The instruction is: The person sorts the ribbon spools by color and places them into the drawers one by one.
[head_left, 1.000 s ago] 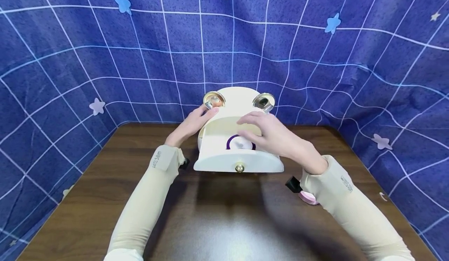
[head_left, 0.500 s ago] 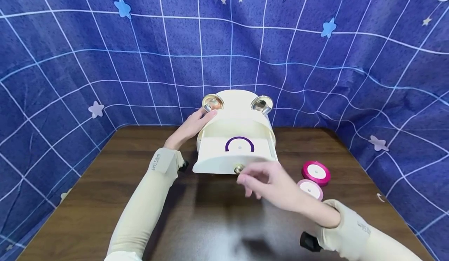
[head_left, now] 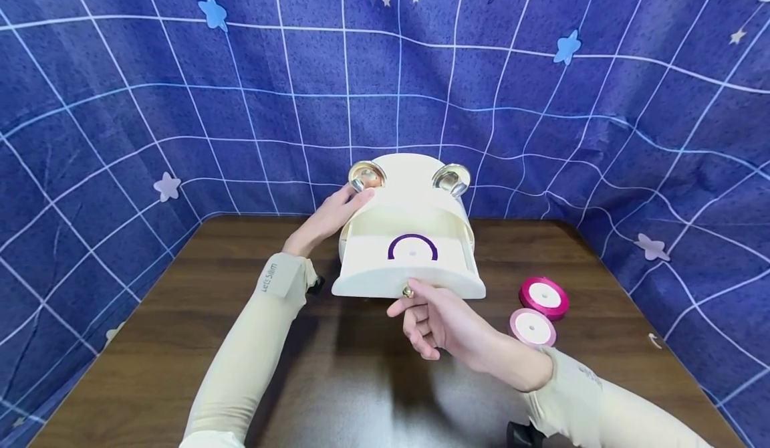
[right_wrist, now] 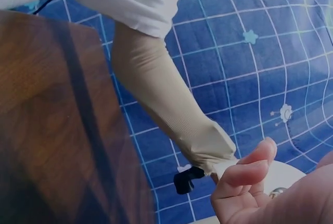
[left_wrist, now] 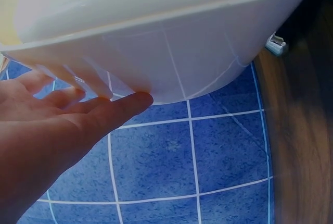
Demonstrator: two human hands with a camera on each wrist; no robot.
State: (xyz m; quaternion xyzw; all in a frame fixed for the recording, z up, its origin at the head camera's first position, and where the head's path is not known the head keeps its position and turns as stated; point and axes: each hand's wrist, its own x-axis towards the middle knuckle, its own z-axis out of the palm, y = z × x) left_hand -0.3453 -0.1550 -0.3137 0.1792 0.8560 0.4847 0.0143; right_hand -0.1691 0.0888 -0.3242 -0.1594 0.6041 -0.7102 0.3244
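In the head view a white box [head_left: 406,174] with two gold dish-shaped pieces stands at the back of the table, its drawer [head_left: 361,257] pulled out. A purple ribbon spool [head_left: 412,246] lies inside, its lower part hidden by the drawer front. My right hand [head_left: 448,324] pinches the gold knob [head_left: 408,292] between thumb and index finger, other fingers loosely bent below. The knob [right_wrist: 277,192] also shows beside that hand in the right wrist view. My left hand [head_left: 331,214] rests against the box's left side; in the left wrist view its extended fingertips touch the smooth white wall [left_wrist: 171,57].
To the right on the brown table [head_left: 240,341] lie a magenta ribbon spool [head_left: 544,297] and a pale pink one [head_left: 533,327], close together. Behind the table hangs a blue cloth [head_left: 289,120] with white grid lines and stars.
My right hand has come down from over the drawer to its front and taken hold of the knob. Both pink spools have come into fuller view. My left hand has stayed at the box.
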